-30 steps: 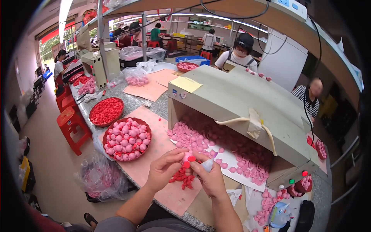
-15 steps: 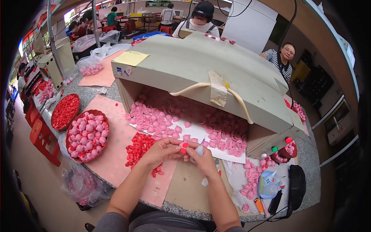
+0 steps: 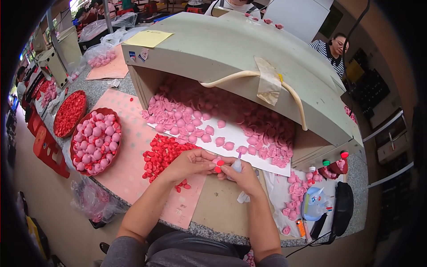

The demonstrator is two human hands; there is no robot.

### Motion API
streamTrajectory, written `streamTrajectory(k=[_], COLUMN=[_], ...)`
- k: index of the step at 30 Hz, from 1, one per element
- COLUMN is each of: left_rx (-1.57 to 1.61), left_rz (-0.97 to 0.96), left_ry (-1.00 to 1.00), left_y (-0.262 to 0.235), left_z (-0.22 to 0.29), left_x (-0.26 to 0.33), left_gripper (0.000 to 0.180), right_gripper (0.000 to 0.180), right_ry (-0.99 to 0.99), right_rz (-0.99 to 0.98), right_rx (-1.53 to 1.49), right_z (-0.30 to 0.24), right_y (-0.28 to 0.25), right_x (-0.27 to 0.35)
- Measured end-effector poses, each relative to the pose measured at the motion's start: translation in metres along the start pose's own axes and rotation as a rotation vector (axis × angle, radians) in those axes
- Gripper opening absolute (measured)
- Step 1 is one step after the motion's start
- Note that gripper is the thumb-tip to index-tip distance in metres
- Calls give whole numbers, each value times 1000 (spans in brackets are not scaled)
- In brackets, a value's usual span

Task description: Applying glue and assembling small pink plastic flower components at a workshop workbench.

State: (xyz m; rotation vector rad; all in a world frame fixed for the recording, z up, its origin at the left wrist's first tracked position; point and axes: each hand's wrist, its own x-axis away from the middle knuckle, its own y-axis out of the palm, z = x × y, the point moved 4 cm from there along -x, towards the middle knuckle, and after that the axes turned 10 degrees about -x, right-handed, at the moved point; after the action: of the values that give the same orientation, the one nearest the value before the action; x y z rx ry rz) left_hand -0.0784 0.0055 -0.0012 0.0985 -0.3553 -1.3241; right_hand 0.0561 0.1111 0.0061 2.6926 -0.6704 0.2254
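Note:
Over the front of the bench, my two hands meet. My left hand [image 3: 192, 164] pinches a small pink rounded piece [image 3: 216, 160] between thumb and fingertips. Two small red oval pieces [image 3: 218, 169] show at its right side, close to my right fingertips; which hand bears them I cannot tell. My right hand [image 3: 245, 178] is closed round a small translucent squeeze bottle [image 3: 237, 166], its thin purple tip pointing up. Left of my left hand lies a heap of red oval pieces [image 3: 161, 155]. Beyond my hands, pink pieces [image 3: 191, 127] are spread on a white sheet [image 3: 262, 163].
A grey metal hood [image 3: 209, 49] arches over the pink pieces. At left stand a basket [image 3: 116, 153] of pink balls and another [image 3: 57, 129] of red pieces. A blue-rimmed dish [image 3: 313, 215], orange lighter [image 3: 300, 227] and black case [image 3: 343, 209] lie right. Co-workers are beyond.
The whole view has tilted and shifted, so the hood sits higher. My hands stay together with the same things. The co-worker in stripes has lowered their head.

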Motion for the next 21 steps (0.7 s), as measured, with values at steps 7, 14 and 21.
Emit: streamTrajectory(k=[7, 14, 21], left_rx=[-6, -33, 1], left_rz=[-22, -21, -13], left_ry=[11, 15, 23], left_y=[-2, -4, -5], left_z=[-3, -7, -8], left_x=[-1, -2, -2], left_gripper=[20, 18, 18], right_gripper=[32, 31, 33], right_ry=[-4, 1, 5], right_rz=[-22, -9, -12], right_rx=[-27, -31, -21], right_z=[2, 6, 9], right_y=[1, 1, -1], right_x=[-1, -3, -5])
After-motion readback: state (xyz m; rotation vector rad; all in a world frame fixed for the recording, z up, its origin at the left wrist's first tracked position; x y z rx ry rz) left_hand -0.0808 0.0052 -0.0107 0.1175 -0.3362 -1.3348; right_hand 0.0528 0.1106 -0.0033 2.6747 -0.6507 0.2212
